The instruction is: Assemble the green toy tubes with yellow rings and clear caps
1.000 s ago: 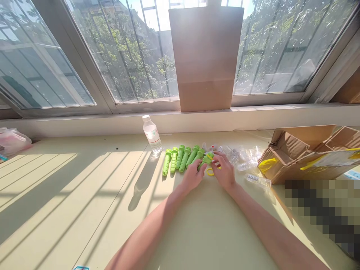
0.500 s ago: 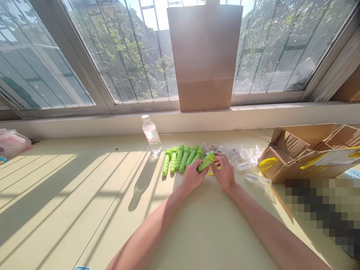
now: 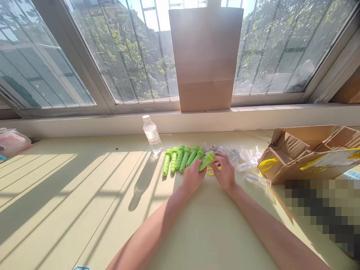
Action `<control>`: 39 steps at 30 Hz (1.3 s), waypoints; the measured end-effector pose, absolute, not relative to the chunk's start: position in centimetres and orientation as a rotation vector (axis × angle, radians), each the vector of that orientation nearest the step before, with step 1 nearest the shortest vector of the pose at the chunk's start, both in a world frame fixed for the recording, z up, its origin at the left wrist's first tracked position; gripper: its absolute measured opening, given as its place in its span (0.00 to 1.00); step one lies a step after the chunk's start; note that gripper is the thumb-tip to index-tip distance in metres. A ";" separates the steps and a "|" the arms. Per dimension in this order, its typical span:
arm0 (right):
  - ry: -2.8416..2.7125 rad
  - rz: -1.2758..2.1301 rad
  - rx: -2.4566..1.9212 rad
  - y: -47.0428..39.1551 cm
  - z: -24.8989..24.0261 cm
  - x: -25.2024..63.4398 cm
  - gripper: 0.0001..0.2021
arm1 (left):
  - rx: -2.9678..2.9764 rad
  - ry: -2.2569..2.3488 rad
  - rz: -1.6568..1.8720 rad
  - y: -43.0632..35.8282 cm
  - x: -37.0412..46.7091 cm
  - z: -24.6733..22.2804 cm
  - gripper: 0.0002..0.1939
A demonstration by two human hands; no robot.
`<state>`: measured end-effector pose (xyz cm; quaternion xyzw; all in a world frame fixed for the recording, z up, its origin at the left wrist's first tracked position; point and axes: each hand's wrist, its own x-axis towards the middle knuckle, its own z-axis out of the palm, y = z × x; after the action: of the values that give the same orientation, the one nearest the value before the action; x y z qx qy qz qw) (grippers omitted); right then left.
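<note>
My left hand (image 3: 194, 177) is wrapped round the body of a green plastic spike (image 3: 208, 160), which is held tilted with its wide collared end up and to the right. At that collar, the bent fingers of my right hand (image 3: 225, 171) pinch the rim; the exact contact is partly hidden. Just under the spike, between the hands, a yellow ring (image 3: 210, 172) shows on the table. Left of my hands several more green spikes lie side by side, the outermost green spike (image 3: 167, 162) nearest the bottle.
A water bottle (image 3: 152, 135) stands left of the row. Clear plastic tubes (image 3: 247, 165) lie loose at right, one clear tube (image 3: 258, 180) closer to me. Beyond them sits an open cardboard box (image 3: 298, 165). A cardboard sheet (image 3: 206, 60) leans on the window.
The held spike has shifted and turned very slightly between my hands, and more of the yellow ring shows beneath it. The grip of both hands stays much the same.
</note>
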<state>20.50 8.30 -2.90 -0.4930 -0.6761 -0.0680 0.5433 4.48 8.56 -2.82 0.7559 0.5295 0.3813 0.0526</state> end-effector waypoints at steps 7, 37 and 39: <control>-1.607 -0.167 -1.186 8.2 -3.1 20.5 0.04 | 2.400 1.517 1.123 8.6 4.5 -2.9 0.15; -1.569 -0.220 -1.246 8.3 -2.9 20.3 0.06 | 2.364 1.619 1.085 8.4 4.7 -2.7 0.09; -1.564 -0.222 -1.251 8.3 -2.9 20.2 0.06 | 2.374 1.641 1.127 8.5 4.8 -2.9 0.08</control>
<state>20.21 8.31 -2.90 -0.5249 -0.6563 -0.0932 0.5340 4.79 8.52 -2.87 0.7661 0.5294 0.3638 0.0218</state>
